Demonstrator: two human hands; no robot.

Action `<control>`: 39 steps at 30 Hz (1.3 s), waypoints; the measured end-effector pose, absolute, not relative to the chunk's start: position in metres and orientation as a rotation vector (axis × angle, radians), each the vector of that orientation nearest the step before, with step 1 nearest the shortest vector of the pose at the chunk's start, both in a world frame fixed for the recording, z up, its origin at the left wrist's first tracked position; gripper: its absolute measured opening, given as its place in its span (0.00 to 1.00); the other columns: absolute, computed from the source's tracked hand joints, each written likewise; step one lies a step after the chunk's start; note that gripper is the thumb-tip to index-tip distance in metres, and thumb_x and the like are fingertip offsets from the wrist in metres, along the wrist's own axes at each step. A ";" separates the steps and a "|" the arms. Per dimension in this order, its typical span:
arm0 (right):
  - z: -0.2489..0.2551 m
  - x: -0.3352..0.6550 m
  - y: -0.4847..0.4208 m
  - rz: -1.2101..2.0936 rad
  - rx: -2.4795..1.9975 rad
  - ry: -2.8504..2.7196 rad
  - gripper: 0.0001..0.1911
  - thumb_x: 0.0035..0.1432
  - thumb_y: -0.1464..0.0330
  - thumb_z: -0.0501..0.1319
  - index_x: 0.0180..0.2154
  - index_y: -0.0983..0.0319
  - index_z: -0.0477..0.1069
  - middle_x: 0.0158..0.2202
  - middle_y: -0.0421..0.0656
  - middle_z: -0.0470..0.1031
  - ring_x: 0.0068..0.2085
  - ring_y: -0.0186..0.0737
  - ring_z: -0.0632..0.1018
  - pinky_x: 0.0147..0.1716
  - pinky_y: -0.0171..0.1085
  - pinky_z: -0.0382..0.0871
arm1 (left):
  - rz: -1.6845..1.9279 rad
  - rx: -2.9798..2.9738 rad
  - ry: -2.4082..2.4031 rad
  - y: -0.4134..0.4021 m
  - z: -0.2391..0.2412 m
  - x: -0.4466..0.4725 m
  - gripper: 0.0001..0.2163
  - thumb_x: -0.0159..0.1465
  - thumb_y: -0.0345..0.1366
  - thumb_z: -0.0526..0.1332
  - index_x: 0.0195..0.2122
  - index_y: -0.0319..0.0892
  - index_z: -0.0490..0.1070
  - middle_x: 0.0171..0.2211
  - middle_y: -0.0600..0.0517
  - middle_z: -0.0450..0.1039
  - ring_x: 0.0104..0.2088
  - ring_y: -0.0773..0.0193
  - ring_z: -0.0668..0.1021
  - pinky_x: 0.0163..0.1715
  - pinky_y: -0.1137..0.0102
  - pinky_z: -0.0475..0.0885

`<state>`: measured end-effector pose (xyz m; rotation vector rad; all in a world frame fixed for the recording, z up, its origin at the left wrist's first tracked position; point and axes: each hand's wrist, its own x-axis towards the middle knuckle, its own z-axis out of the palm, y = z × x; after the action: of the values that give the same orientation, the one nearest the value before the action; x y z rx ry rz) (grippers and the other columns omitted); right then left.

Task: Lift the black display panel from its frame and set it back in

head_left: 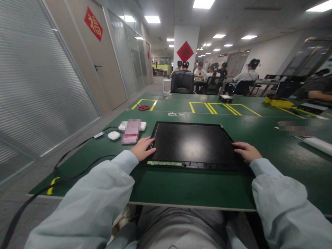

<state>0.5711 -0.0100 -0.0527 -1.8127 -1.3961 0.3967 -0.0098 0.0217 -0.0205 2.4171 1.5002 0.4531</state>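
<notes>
A flat black display panel [193, 143] lies on the green table [181, 188] in front of me, with a thin green circuit strip [164, 163] along its near edge. My left hand [142, 148] rests at the panel's left edge, fingers curled against its frame. At the right edge my right hand [246, 151] lies with its fingers stretched flat on the frame. Whether either hand actually grips the panel is not plain. Both arms are in pale blue sleeves.
Left of the panel lie a pink phone [131, 133], a white puck-shaped device [113, 135] and a black cable [77, 147]. Red scissors [143, 107] and yellow floor-style markings [223, 108] lie farther back. Several people sit at far tables. A white object [317, 145] lies at the right.
</notes>
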 end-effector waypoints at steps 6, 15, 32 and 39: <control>-0.052 0.571 -0.010 0.404 -1.830 -1.408 0.16 0.41 0.62 0.67 0.35 0.54 0.85 0.51 0.47 0.84 0.57 0.58 0.80 0.65 0.54 0.68 | 0.472 2.410 1.488 0.021 -0.019 -0.010 0.36 0.67 0.56 0.57 0.68 0.34 0.69 0.70 0.31 0.66 0.72 0.37 0.66 0.71 0.45 0.60; -0.052 0.570 -0.011 0.396 -1.836 -1.413 0.17 0.40 0.61 0.67 0.36 0.54 0.85 0.52 0.48 0.83 0.58 0.58 0.80 0.66 0.54 0.67 | 0.510 2.388 1.492 0.023 -0.022 -0.009 0.36 0.66 0.56 0.58 0.66 0.32 0.71 0.70 0.29 0.66 0.71 0.35 0.67 0.71 0.45 0.59; -0.055 0.572 -0.009 0.330 -1.832 -1.492 0.15 0.43 0.62 0.65 0.36 0.53 0.85 0.51 0.46 0.84 0.58 0.56 0.81 0.65 0.52 0.69 | 0.522 2.398 1.481 0.022 -0.019 -0.011 0.31 0.68 0.51 0.56 0.65 0.35 0.72 0.70 0.32 0.68 0.71 0.39 0.68 0.71 0.44 0.60; -0.053 0.568 -0.011 0.337 -1.845 -1.465 0.16 0.42 0.61 0.65 0.35 0.54 0.85 0.51 0.47 0.84 0.57 0.57 0.81 0.66 0.52 0.68 | 0.549 2.396 1.457 0.023 -0.018 -0.012 0.29 0.66 0.47 0.57 0.64 0.35 0.73 0.69 0.34 0.70 0.71 0.39 0.69 0.71 0.44 0.61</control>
<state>0.5677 -0.0109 -0.0531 -1.8448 -1.4653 0.3373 -0.0122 0.0228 -0.0181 2.3956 1.4569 0.5492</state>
